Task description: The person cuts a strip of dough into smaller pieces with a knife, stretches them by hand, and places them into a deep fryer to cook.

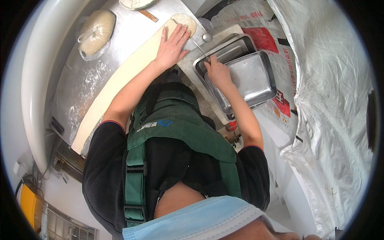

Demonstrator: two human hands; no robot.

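A long pale strip of dough [128,76] lies across the steel worktop [84,80], ending in a rounded piece [187,21] at the far end. My left hand [173,45] presses flat on the strip near that end, fingers spread. My right hand [218,72] is closed around the near end of a thin metal rod-like tool [197,43], which runs from my fingers toward the rounded end of the dough. That hand hovers over the edge of stacked steel trays [262,86]. What kind of tool it is stays unclear.
A lump of dough in a clear plastic bag [96,32] sits at the far left of the worktop. A small round metal spoon bowl [207,37] lies by the trays. White plastic sheeting [332,100] covers things to the right. My green apron fills the middle.
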